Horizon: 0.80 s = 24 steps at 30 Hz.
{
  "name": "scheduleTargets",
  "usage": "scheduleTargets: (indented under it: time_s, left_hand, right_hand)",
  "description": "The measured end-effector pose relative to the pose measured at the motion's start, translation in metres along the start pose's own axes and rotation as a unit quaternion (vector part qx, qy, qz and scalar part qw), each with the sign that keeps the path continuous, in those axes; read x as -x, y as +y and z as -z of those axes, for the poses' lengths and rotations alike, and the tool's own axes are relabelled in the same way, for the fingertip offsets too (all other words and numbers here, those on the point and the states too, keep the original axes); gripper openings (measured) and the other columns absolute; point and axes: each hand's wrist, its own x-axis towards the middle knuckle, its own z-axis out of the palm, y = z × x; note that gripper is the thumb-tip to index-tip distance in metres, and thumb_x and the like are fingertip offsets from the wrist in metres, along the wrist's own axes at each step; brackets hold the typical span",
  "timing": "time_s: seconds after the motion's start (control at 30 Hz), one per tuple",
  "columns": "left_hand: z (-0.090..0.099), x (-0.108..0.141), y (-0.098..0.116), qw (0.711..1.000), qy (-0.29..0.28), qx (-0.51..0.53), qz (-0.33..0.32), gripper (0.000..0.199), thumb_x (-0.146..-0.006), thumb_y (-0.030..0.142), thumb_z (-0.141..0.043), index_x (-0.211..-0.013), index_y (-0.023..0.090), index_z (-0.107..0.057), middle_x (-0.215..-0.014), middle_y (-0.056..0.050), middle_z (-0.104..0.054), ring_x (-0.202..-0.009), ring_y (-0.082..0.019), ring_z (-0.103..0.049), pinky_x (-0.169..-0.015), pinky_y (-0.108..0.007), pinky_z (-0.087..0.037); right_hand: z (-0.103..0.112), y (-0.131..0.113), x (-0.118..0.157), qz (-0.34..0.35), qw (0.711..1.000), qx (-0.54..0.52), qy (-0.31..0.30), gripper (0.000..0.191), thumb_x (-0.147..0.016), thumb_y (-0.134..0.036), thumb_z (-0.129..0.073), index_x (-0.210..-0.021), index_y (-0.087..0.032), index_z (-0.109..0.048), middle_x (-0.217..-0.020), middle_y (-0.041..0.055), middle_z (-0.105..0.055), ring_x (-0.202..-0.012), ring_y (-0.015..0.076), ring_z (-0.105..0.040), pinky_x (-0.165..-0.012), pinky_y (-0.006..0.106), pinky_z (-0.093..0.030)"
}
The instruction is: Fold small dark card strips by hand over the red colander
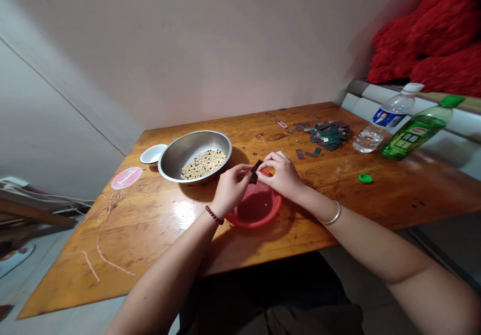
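Between my two hands is a small dark flat strip point(256, 171), held above a red plastic basket point(276, 207). My left hand point(235, 185) pinches its lower left side, and my right hand point(280, 172) grips the right side with its fingertips. What the strip is made of cannot be made out. The basket stands on the wooden table, with a tiny pale speck inside. Just left of it sits a steel bowl point(169, 167) of pale beans point(205, 163) mixed with some dark ones.
A white dish point(152, 153), a pink disc point(127, 178) and string point(99, 245) lie left. Dark green and brown pieces point(330, 134) are heaped at the back right, near a small cutter point(281, 124). Two bottles, clear point(387, 119) and green point(421, 129), stand right, by a green cap point(365, 178).
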Motion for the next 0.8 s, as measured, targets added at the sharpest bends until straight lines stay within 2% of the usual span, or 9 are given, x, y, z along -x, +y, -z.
scheduleTargets:
  time_s: [0.43, 0.8]
  left_hand:
    - [-0.0002, -0.0008, -0.003, 1.0, 0.001, -0.01, -0.007, 0.026, -0.087, 0.025, -0.053, -0.107, 0.019, -0.068, -0.096, -0.005, -0.074, -0.085, -0.017, -0.07, -0.078, -0.026, -0.055]
    - [-0.0003, 0.0003, -0.0024, 1.0, 0.003, -0.007, -0.008, 0.026, -0.087, 0.025, -0.054, -0.107, 0.018, -0.068, -0.096, -0.005, -0.074, -0.084, -0.016, -0.07, -0.077, -0.025, -0.055]
  right_hand:
    - [0.0017, 0.0022, 0.0001, 0.032, 0.999, 0.011, -0.009, 0.004, -0.072, -0.02, -0.071, -0.072, -0.024, -0.074, -0.081, 0.0033, -0.063, -0.086, 0.0216, -0.055, -0.081, 0.036, -0.041]
    - [0.0018, 0.0014, -0.0003, 0.015, 1.0, 0.018, -0.01, 0.001, -0.072, -0.022, -0.073, -0.071, -0.023, -0.073, -0.081, 0.0034, -0.064, -0.085, 0.0221, -0.055, -0.08, 0.037, -0.04]
